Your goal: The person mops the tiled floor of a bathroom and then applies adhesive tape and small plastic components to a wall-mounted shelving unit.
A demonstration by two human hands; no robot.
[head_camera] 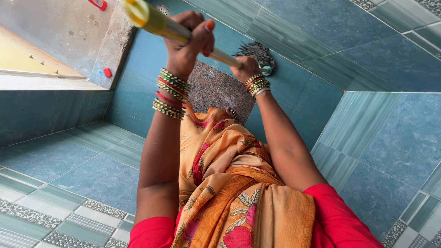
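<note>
Blue glazed tile is covering the walls and the floor [138, 82] of a narrow washroom, with a speckled grey granite slab [216, 89] set into the floor below the person's feet. The person is leaning over it in an orange flowered drape, with red sleeves showing at the bottom edge.

Both hands are gripping a long-handled scrubbing brush with a metal shaft and a yellow-green plastic end [158, 22]. The left hand [186, 39] is clenching the shaft high up, near the coloured end; the right hand [243, 69] is clenching it lower down, and its fingers are mostly turned away from the camera. The dark bristle head [256, 53] is pressing against the floor tile just beyond the granite slab, close to where floor meets wall.

As a judgement, the scrubbing looks to be under way rather than finished: no foam or water is showing, and no cleaned patch can be told from the rest.

The top of the handle is running out of frame. A small red object [107, 72] is lying by the grey cement step at left, too small to identify. A round metal drain [161, 9] is half cut off at the top.
</note>
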